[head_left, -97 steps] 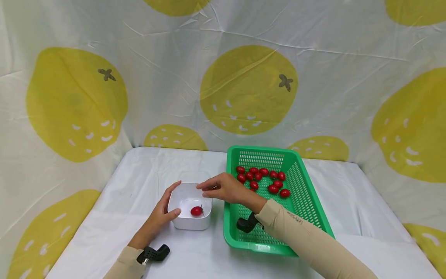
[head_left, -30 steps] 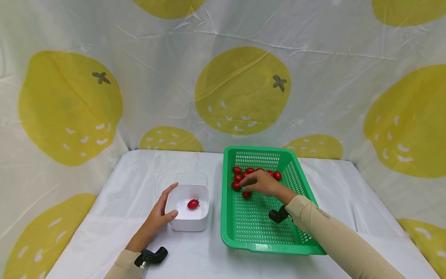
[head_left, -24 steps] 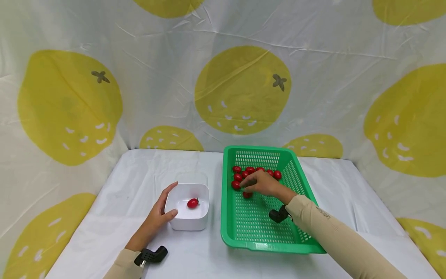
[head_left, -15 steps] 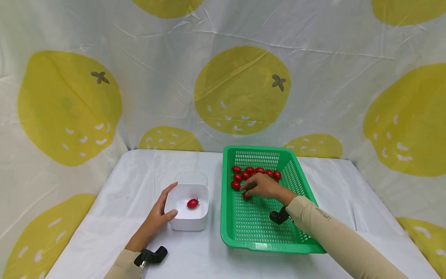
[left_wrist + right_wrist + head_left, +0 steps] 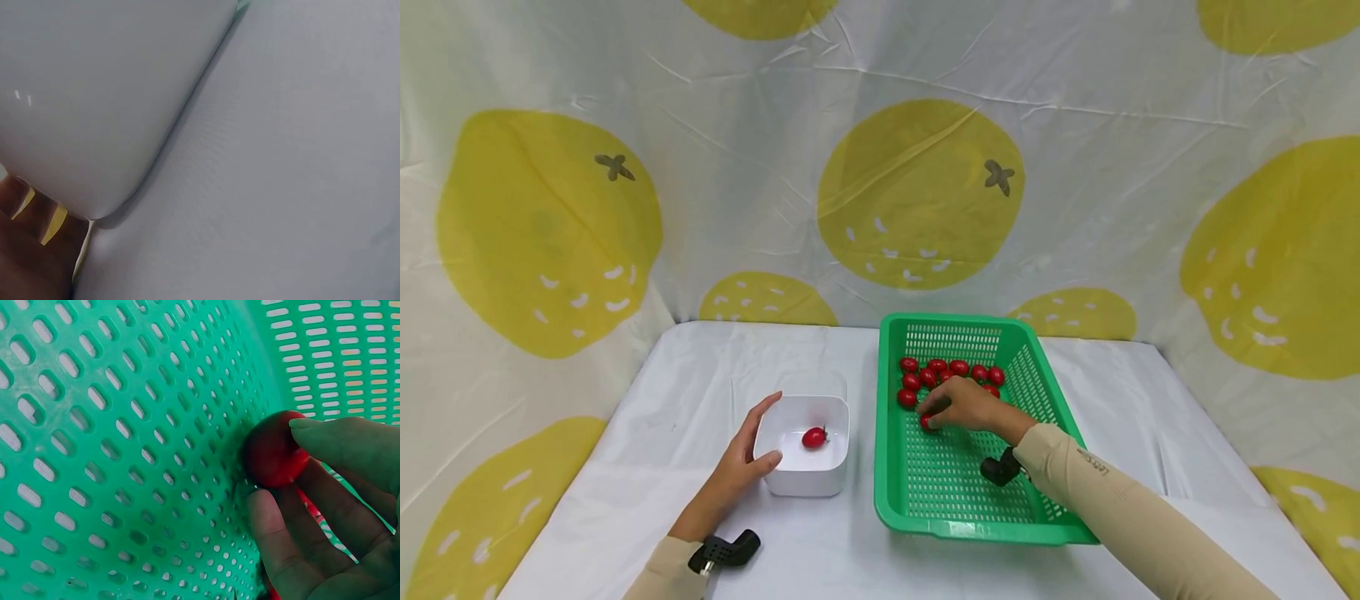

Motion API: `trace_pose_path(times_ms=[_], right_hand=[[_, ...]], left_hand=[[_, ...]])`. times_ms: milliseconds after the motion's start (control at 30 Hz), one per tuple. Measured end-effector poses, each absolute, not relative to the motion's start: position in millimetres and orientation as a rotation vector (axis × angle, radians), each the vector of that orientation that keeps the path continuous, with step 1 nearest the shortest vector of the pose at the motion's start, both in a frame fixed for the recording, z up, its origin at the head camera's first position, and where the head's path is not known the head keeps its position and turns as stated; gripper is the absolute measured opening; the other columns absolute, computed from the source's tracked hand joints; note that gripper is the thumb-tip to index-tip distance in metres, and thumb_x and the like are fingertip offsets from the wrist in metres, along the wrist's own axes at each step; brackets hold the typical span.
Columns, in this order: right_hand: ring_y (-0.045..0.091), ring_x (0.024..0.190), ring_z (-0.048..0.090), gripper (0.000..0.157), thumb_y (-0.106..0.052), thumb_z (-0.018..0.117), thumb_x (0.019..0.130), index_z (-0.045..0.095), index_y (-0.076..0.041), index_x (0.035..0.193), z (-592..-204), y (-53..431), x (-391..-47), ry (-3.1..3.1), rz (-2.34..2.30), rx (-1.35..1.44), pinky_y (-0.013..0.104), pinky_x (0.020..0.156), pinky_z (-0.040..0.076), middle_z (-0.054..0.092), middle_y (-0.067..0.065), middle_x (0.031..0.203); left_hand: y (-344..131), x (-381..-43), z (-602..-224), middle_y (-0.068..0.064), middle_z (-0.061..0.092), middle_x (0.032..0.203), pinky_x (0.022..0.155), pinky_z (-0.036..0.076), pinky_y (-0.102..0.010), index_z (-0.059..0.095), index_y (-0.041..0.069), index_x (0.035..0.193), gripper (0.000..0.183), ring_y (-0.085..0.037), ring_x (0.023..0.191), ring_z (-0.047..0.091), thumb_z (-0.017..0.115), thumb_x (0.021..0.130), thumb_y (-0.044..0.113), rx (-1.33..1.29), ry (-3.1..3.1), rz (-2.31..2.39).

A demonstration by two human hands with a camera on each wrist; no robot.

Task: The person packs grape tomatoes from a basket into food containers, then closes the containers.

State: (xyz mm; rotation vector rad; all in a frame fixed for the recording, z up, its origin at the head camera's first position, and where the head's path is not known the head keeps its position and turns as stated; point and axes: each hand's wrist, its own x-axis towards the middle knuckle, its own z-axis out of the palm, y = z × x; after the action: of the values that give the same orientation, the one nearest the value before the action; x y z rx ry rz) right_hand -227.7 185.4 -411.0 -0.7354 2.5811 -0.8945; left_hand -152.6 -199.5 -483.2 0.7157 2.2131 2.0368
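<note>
My left hand (image 5: 737,458) holds the near left corner of a square white container (image 5: 805,485), thumb at the rim and fingers along the outer side. One cherry tomato (image 5: 813,437) with a green stem lies inside it. My right hand (image 5: 966,406) reaches into a green slotted basket (image 5: 985,531). Between its thumb and fingers is a cherry tomato (image 5: 272,453), close to the basket floor; the head view shows only part of this tomato. Several more cherry tomatoes (image 5: 927,377) lie toward the basket's back, some partly hidden by the hand.
A clear, faint lid-like sheet (image 5: 831,382) lies just behind the white container. White cloth (image 5: 730,358) covers the table, and a lemon-print curtain (image 5: 737,208) hangs behind and at both sides. The basket stands right of the container.
My right hand has gone from above the white container into the basket, then shifted slightly nearer with its fingers closing on a tomato. My left hand stays at the container; its tomato has shifted slightly.
</note>
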Motion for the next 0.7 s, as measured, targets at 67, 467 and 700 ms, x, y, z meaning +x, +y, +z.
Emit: trace_pose_path(times_ms=[67,467,700], right_hand=[[0.013,0.090,0.064,0.021,-0.011,0.074,0.084,0.075,-0.008,0.104,-410.6,185.2,-227.1,2.582,-0.888,-0.734,0.031,0.077,0.053,0.072,-0.001,0.099],[0.012,0.086,0.060,0.024,-0.009,0.074,0.083,0.074,-0.008,0.106,-415.7,184.7,-225.5,2.598,-0.858,-0.752,0.031,0.076,0.052,0.071,-0.002,0.099],[0.012,0.089,0.062,0.024,-0.011,0.073,0.085,0.073,-0.009,0.108,-414.2,183.6,-227.7,2.612,-0.854,-0.762,0.031,0.078,0.053,0.071,-0.001,0.102]], left_hand=[[-199.5,-153.0,-484.1,-0.016,0.022,0.154,0.105,0.032,-0.026,0.020,0.024,0.154,0.076,-0.036,0.136,0.024,0.056,0.088,0.009,0.718,2.219,2.033],[-199.5,-152.8,-487.0,-0.016,0.023,0.154,0.105,0.035,-0.032,0.021,0.024,0.154,0.076,-0.037,0.135,0.025,0.056,0.088,0.009,0.691,2.235,2.011],[-199.8,-153.1,-485.0,-0.013,0.024,0.154,0.105,0.035,-0.029,0.021,0.024,0.154,0.076,-0.034,0.135,0.026,0.056,0.088,0.008,0.699,2.237,2.020]])
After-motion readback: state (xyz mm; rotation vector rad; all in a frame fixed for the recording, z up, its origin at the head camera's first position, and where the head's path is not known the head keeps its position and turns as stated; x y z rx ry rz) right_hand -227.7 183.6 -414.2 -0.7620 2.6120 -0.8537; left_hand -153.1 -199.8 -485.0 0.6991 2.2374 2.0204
